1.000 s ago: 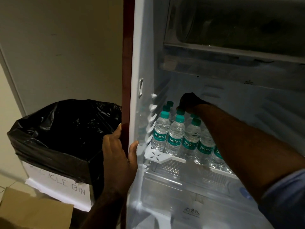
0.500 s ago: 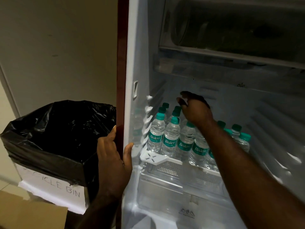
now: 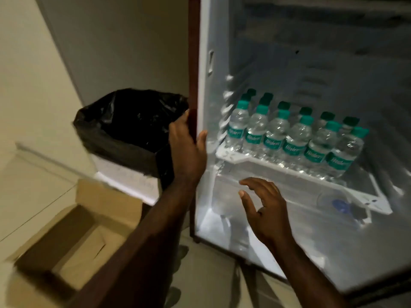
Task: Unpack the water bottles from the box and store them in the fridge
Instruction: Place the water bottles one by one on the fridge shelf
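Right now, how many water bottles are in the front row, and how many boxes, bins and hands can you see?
Front-row water bottles: 6 (more stand behind, partly hidden)
Cardboard box: 1
Bin: 1
Hands: 2, the left hand gripping the fridge edge, the right hand holding nothing
Total: 10

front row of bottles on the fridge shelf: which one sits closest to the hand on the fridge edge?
The leftmost clear, teal-capped water bottle, at the row's left end, nearest the left hand; the others stand further right.
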Motion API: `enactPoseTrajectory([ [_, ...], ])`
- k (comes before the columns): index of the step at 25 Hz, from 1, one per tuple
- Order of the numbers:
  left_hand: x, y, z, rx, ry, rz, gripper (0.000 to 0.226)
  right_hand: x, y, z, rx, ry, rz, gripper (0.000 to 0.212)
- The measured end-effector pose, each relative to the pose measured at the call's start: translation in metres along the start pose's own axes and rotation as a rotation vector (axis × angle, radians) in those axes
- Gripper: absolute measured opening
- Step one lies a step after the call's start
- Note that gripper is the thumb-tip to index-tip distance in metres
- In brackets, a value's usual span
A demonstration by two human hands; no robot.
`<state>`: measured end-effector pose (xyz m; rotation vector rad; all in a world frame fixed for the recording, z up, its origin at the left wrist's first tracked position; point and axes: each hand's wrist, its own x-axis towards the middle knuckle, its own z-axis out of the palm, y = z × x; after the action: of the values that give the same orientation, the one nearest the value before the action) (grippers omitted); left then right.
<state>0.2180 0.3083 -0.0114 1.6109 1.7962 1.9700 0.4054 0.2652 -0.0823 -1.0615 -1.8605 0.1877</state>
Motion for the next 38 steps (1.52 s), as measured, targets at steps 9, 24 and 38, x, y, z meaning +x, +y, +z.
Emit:
enactPoseTrajectory([
  [9,-0.069,-0.055,-0.082,0.078,-0.328,-0.119,0.054,-0.142,-0.012,0.078,0.147,-0.461,0.154,0.023],
  [24,-0.235,-0.22,-0.177,0.479,-0.574,-0.64,0.038,-0.15,-0.015,0.239,0.096,-0.72,0.032,0.026],
  [38,-0.224,-0.28,-0.123,0.673,-0.612,-0.6,0.041,-0.085,-0.004,0.334,-0.267,-1.222,-0.039,0.046],
])
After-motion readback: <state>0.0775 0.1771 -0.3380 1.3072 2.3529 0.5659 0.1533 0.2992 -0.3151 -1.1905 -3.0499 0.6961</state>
